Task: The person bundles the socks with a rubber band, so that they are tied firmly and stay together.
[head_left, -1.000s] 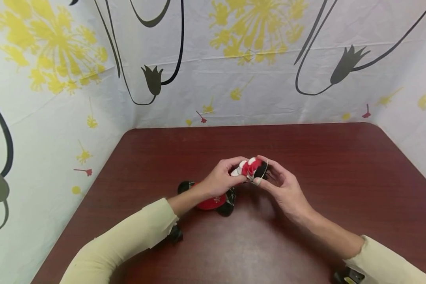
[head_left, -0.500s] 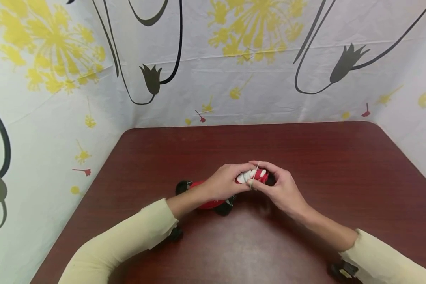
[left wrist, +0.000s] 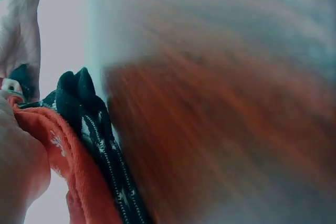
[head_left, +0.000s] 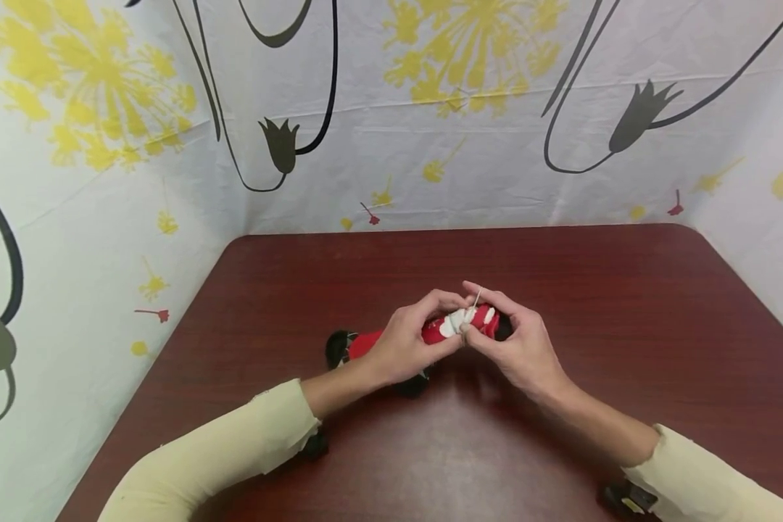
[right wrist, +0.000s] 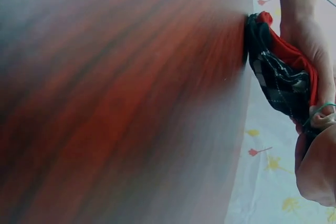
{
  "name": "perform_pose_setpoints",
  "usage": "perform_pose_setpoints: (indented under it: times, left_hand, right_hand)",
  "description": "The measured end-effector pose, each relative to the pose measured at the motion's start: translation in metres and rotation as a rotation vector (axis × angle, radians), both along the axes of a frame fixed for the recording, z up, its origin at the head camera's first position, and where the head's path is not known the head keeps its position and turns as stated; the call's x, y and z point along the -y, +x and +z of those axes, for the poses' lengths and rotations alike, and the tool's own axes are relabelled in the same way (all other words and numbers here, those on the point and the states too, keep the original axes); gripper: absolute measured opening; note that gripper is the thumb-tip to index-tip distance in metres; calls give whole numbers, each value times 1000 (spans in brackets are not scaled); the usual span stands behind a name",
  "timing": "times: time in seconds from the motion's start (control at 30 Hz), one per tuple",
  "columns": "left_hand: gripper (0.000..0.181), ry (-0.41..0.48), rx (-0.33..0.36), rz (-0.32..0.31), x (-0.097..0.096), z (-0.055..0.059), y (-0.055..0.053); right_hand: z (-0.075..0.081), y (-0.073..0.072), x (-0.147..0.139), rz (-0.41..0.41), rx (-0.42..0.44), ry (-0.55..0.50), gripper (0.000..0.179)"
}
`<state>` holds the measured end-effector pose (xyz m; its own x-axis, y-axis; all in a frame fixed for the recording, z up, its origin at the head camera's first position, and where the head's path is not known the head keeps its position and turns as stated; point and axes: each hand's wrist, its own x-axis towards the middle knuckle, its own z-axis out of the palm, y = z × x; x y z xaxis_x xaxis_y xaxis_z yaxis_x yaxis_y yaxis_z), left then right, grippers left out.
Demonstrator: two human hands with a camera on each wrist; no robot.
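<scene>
Red cloth (head_left: 436, 331) with white patches is bunched between my two hands, above the table. In the left wrist view it shows a white snowflake print and black plaid trim (left wrist: 94, 129). My left hand (head_left: 401, 341) grips the bunch with its thumb in front. More of the cloth's red and black shows behind my left wrist. At the bunch's right end, my right hand (head_left: 528, 351) holds a thin, pale elastic band (head_left: 477, 297), stretched between index finger and thumb. The band crosses the cloth near my right thumb in the right wrist view. A black end of cloth lies inside my right palm.
The dark red wooden table (head_left: 594, 290) reaches back to a white sheet (head_left: 496, 196) with printed flowers, which also hangs at both sides. A black device (head_left: 629, 499) sits under my right sleeve, and a dark one (head_left: 315, 444) under my left.
The bunched cloth has shifted a little to the right, and more of its red shows by my left hand. The band has moved from the black end onto the red and white part.
</scene>
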<state>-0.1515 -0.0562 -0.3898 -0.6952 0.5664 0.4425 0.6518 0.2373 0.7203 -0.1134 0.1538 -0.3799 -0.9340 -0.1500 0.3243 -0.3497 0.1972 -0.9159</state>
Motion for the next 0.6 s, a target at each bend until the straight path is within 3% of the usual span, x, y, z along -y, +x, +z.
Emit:
perform_pose_setpoints:
  times: [0.13, 0.27, 0.37, 0.47, 0.6]
  left_hand:
    - [50, 55, 14, -5, 3, 1, 2]
    - [47, -13, 103, -4, 8, 1, 1]
    - [43, -73, 128, -10, 11, 2, 0]
    - [40, -83, 120, -23, 11, 4, -2]
    - [39, -121, 87, -16, 11, 7, -4]
  right_hand:
    - [1, 2, 2, 3, -12, -29, 57]
    - [0, 2, -1, 5, -7, -37, 57]
    - [-1, 2, -2, 21, -7, -19, 57]
    - [-1, 0, -3, 49, -32, 18, 57]
    - [-2, -3, -6, 88, -134, 111, 54]
